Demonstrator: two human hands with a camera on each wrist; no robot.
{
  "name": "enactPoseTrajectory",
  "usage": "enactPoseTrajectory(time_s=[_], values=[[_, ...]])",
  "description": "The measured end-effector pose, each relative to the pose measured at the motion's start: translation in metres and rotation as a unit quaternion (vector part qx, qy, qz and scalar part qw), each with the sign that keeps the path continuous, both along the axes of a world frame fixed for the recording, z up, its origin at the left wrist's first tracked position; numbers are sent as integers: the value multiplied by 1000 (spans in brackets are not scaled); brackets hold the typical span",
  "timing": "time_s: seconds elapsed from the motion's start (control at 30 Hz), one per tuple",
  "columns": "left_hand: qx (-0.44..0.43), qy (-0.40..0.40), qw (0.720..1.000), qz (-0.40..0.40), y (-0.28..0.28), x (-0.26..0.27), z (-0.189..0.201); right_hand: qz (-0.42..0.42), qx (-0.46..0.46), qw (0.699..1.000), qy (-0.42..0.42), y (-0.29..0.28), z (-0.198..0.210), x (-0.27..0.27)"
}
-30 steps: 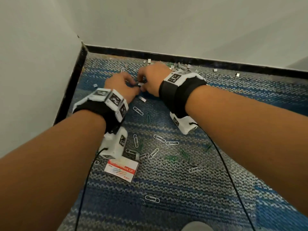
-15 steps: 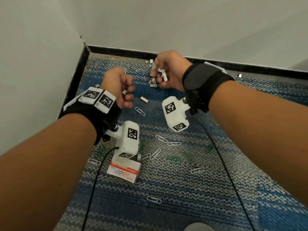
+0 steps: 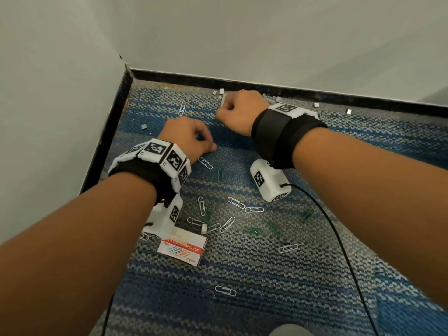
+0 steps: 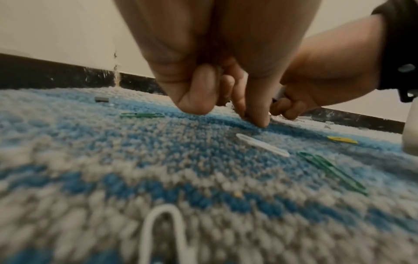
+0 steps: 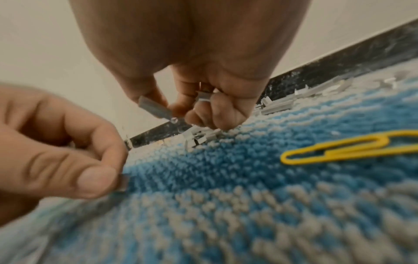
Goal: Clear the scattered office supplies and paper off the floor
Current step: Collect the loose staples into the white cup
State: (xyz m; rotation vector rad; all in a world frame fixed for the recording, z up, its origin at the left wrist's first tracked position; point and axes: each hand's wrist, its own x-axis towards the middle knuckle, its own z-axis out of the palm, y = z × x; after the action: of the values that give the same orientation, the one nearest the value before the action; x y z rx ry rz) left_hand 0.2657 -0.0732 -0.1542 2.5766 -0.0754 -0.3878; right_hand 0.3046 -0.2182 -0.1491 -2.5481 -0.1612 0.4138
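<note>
Head view: right hand (image 3: 238,110) clenched, contents hidden, near baseboard (image 3: 242,81); left hand (image 3: 186,137) curled, contents hidden. Left wrist: pinch unclear. Right wrist: right hand grips staple strips (image 5: 153,109); left pinches a blurred staple piece (image 5: 123,182).

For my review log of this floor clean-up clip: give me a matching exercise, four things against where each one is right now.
1. staple strip
2. paper clip box
3. yellow paper clip
4. loose staples

A. flat on blue carpet, untouched
B. near the black skirting
C. held in the right hand
D. just beyond the left wrist camera

Pairs: 1-C, 2-D, 3-A, 4-B
</note>
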Motion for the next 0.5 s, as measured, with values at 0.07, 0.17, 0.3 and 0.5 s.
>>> enactPoseTrajectory(time_s=[0.07,0.17,0.3,0.5], values=[[-51,15,998,45,0,0,-1,-45,48,997,35,-2,-1,2],[-200,87,958,186,0,6,0,-79,131,984,90,-6,-1,4],[-251,111,931,241,-6,12,3,-121,202,964,121,-8,-2,2],[-93,88,979,156,-23,14,5,-113,43,993,19,-13,-4,7]])
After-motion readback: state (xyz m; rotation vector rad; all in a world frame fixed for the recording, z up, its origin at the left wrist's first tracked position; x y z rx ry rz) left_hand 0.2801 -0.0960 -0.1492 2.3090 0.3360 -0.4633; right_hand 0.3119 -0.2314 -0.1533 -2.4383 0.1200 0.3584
